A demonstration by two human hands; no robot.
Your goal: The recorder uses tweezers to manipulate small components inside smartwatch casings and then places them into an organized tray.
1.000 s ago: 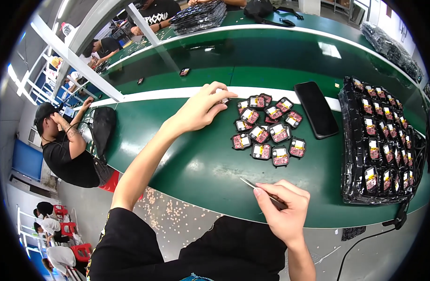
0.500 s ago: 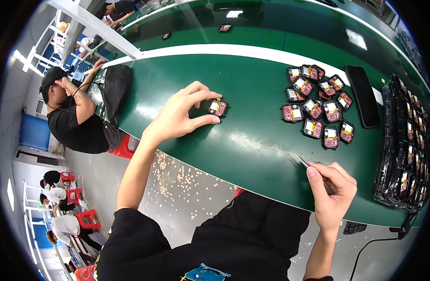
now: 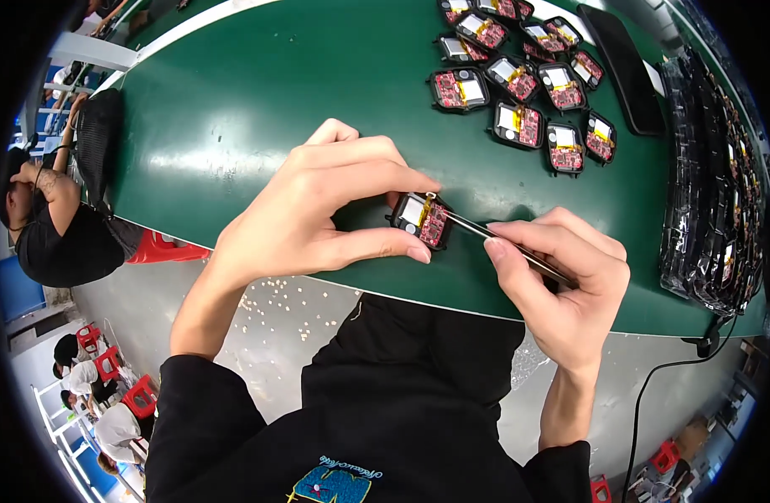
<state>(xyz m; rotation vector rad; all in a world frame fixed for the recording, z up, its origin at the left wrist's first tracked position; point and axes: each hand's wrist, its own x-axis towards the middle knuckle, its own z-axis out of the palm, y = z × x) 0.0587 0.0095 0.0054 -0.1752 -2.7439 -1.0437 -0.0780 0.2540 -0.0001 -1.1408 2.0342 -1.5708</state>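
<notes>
Between the thumb and fingers of my left hand (image 3: 318, 205) is a small black device case (image 3: 422, 221), tilted near the table's front edge. Inside it show a red circuit board, a silver-white battery-like block and a strip of yellow tape. My right hand (image 3: 565, 281) is closed around slim metal tweezers (image 3: 479, 229). Their tips point left and meet the case at the edge of the red board, close to the yellow strip. Exactly what the tips touch is too small to make out.
Several similar cases (image 3: 519, 124) lie grouped on the green table (image 3: 234, 92) at the far right. Beside them lies a flat black phone-like slab (image 3: 624, 71), then stacked black trays (image 3: 708, 184). A cable (image 3: 649, 386) hangs off the right edge. At left sit a dark bag (image 3: 100, 138) and a co-worker (image 3: 70, 230).
The tweezers have come left from the open table to the device case. My left hand has brought the case nearer to me and turned it. The view has shifted too.
</notes>
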